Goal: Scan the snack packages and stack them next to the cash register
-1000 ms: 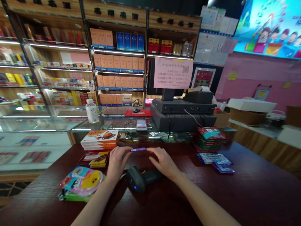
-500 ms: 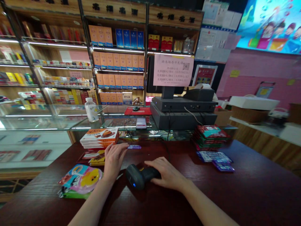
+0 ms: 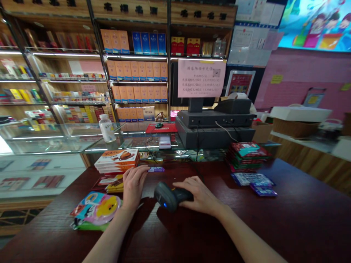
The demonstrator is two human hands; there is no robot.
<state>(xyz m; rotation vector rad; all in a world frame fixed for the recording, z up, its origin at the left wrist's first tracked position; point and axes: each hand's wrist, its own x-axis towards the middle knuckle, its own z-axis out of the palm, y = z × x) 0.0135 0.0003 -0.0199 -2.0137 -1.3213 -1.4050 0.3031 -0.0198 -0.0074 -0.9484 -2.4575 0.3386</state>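
While gripping a black barcode scanner [image 3: 170, 196] by its handle, fingers [image 3: 192, 185] of the right hand [image 3: 202, 193] curled closely around the grip, the scanner's head angled toward the other hand. Left hand [image 3: 134, 188] resting palm-down on the dark wooden bench [image 3: 274, 219], fingers [image 3: 144, 172] loosely apart and holding nothing, their tips just beside a small purple packet [image 3: 156, 169]. Scanner between the two hands, packet farther out on the bench. Just past the left hand, a stack of orange boxes [image 3: 116, 160] and chocolate bars in wrappers [image 3: 115, 183]; nearer, a glossy pouch with a yellow duck [image 3: 95, 211]. Well off to the right, a stack of red-and-green packets [image 3: 248, 157] and some blue packets [image 3: 252, 179]. Behind the bench, a glass display counter [image 3: 55, 144] carrying a phone [image 3: 165, 142] and a plastic bottle [image 3: 106, 128].
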